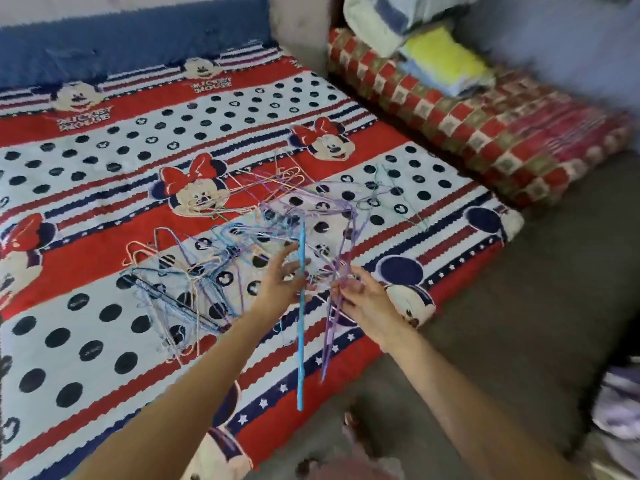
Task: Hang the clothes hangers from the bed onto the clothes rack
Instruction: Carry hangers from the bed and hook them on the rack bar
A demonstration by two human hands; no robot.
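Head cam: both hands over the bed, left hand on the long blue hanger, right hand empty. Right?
Not quite. The head view shows the right hand gripping thin purple wire hangers, not empty. The left hand is at the long blue plastic hanger over the cartoon-print bed cover.

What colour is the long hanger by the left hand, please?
Light blue hanger, seen in the head view.

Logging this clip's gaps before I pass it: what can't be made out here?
- Clothes rack: outside the head view.
- Hanger pile: thin, tangled, blurred; count unreadable.
- Right hand: holds purple hangers; how many is unclear.
- Left hand: its contact with the blue hanger is blurred.
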